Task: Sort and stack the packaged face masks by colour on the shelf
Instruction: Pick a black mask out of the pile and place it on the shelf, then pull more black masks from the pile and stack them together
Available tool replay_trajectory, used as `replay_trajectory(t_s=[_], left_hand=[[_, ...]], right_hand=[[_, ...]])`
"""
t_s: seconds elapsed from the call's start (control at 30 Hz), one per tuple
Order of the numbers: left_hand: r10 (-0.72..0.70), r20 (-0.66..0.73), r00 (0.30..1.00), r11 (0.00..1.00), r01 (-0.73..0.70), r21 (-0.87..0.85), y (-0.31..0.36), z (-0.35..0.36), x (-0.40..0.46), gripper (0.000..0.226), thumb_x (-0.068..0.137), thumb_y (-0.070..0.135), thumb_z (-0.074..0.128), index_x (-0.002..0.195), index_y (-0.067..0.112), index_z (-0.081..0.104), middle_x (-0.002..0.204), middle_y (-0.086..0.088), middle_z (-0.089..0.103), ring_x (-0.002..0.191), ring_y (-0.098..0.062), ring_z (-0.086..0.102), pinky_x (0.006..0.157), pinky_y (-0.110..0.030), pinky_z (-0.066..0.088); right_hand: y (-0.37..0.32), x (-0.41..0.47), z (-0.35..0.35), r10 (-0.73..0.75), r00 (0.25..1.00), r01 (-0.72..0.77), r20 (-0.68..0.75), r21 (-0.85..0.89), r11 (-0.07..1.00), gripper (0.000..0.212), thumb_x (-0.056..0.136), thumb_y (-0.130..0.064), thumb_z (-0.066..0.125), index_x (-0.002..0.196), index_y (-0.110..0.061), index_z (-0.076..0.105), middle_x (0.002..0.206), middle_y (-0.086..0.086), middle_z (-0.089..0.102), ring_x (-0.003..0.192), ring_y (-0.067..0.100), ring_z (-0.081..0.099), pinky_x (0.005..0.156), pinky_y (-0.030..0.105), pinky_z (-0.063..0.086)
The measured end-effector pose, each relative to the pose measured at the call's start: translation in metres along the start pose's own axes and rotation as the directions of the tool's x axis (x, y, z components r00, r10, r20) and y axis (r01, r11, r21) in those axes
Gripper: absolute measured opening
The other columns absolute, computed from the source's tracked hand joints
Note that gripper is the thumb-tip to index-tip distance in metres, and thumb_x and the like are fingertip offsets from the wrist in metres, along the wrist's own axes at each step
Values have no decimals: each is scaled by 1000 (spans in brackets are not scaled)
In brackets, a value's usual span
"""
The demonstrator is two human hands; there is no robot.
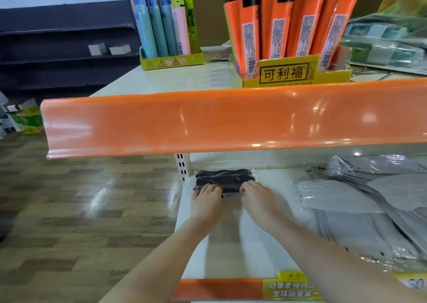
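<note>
A small stack of black packaged face masks (225,179) lies at the back left corner of the lower white shelf (245,252). My left hand (205,201) grips the stack's near left edge, fingers curled onto it. At the near right edge my right hand (258,197) holds the same stack. A loose, spread-out pile of grey packaged masks (360,201) in clear wrappers covers the right side of that shelf, apart from both hands.
An orange price rail (219,120) of the upper shelf overhangs the work area. On top stand a yellow box of pastel lighters (172,61) and a box of orange lighters (295,71); greenish packets (383,46) lie far right. Wood-pattern floor lies left.
</note>
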State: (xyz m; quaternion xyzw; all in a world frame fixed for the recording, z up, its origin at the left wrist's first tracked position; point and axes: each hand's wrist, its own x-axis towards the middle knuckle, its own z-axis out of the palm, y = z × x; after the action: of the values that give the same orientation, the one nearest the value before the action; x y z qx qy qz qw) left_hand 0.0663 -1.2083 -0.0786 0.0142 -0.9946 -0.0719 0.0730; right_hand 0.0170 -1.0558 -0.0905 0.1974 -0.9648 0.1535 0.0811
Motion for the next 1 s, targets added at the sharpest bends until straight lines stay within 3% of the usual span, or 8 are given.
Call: replay_trajectory(t_s=[0.2, 0.37, 0.6, 0.7, 0.8, 0.87, 0.93, 1.0], left_hand=[[-36, 52, 998, 998, 38, -42, 13, 6, -1, 35, 94, 14, 36, 127, 16, 47, 137, 0, 44, 134, -18, 32, 103, -32, 29], [-57, 111, 992, 998, 61, -33, 13, 12, -8, 42, 100, 17, 30, 142, 14, 33, 158, -6, 18, 147, -22, 10, 115, -39, 14], [-80, 127, 989, 997, 82, -13, 10, 14, -7, 45, 102, 23, 27, 146, 15, 27, 159, -9, 12, 147, -25, 7, 116, -40, 11], [-74, 93, 993, 996, 77, -33, 7, 12, -6, 42, 102, 22, 27, 144, 16, 30, 157, -5, 20, 147, -25, 9, 116, -38, 13], [-8, 25, 1000, 1000, 9, -21, 10, 13, -6, 39, 102, 23, 29, 140, 17, 37, 151, -2, 32, 145, -22, 17, 113, -35, 18], [22, -10, 1000, 999, -22, -42, 20, 7, -4, 37, 99, 20, 35, 131, 12, 49, 143, -5, 45, 139, -26, 33, 108, -40, 30], [67, -70, 995, 994, -73, -84, 38, 4, 1, 37, 86, 19, 37, 105, 9, 66, 115, -8, 65, 114, -29, 60, 86, -43, 50], [101, -96, 990, 991, -109, -78, 60, 1, 4, 36, 75, 19, 37, 88, 11, 70, 96, -4, 70, 91, -27, 69, 65, -38, 55]], right_hand=[[-8, -6, 6, 12, 999, -11, -49, 26, 1000, 26, 94, -10, 44, 113, -16, 60, 114, -1, 60, 110, 21, 53, 86, 32, 38], [-6, -14, 11, -32, 997, 35, -68, 47, 998, 23, 96, -15, 46, 115, -15, 60, 118, -1, 58, 114, 21, 52, 91, 30, 37], [-4, -18, 9, -109, 994, 107, 21, 88, 990, 37, 103, -22, 37, 134, -10, 53, 148, 4, 42, 139, 20, 35, 113, 29, 21], [-4, -22, 0, -105, 994, 103, 6, 134, 986, 35, 101, -22, 38, 128, -14, 59, 141, 1, 50, 132, 18, 42, 109, 27, 25], [2, -25, -10, -70, 997, 76, -42, 147, 986, 49, 92, -31, 25, 110, -15, 68, 119, -2, 64, 113, 21, 57, 93, 32, 41], [10, -27, -17, -45, 996, 58, -82, 167, 984, 52, 88, -31, 23, 103, -15, 70, 108, -1, 68, 103, 23, 61, 85, 34, 45], [20, -30, -27, -23, 997, 36, -78, 168, 985, 40, 92, -25, 32, 106, -14, 69, 107, 0, 67, 102, 23, 60, 84, 35, 45], [33, -35, -36, -17, 997, 30, -79, 160, 987, 27, 96, -16, 44, 113, -14, 65, 113, 1, 64, 108, 24, 57, 88, 36, 42]])
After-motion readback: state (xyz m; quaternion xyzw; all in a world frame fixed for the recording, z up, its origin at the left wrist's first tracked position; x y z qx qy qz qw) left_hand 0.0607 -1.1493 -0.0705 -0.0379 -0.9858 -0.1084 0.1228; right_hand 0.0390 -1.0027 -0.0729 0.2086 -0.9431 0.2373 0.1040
